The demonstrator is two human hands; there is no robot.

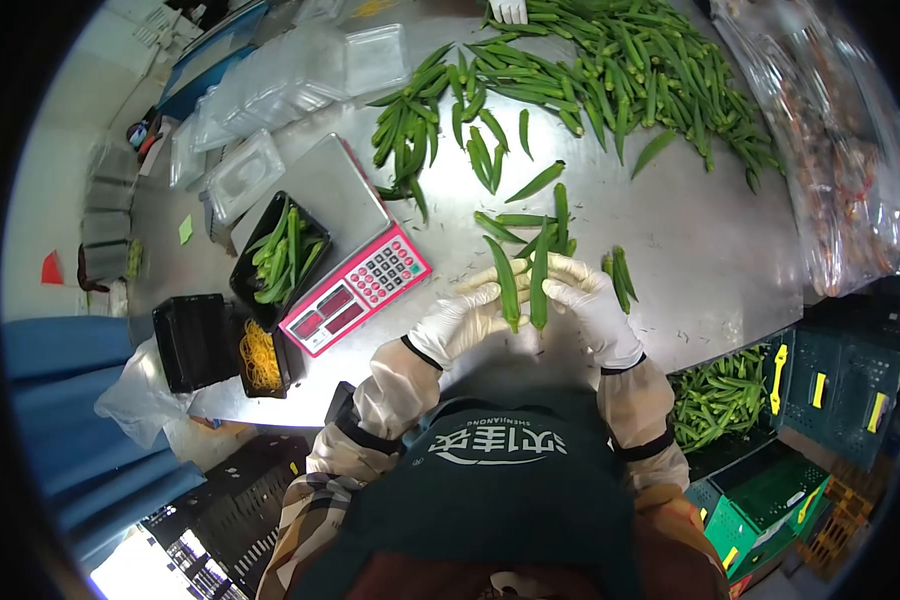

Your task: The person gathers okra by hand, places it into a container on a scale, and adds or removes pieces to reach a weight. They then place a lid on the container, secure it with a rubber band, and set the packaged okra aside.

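Observation:
Both my hands wear white gloves and are over the metal table, close together. My left hand [467, 318] is closed round one green okra pod [507, 285], held upright. Beside it my right hand [582, 303] grips another pod [539, 280] between thumb and fingers. Just beyond my hands lie several loose pods, one of them pointing away from me [561, 215]. A pair of pods [622, 278] rests to the right of my right hand. The large okra pile [630, 70] covers the far side of the table.
A pink scale [363, 285] stands left, beside a black tray of okra [282, 255]. Yellow rubber bands [260, 358] fill a small box. Clear trays [270, 85] are stacked at the far left. Another person's gloved hand [509, 11] touches the pile. A crate of okra [718, 400] sits below right.

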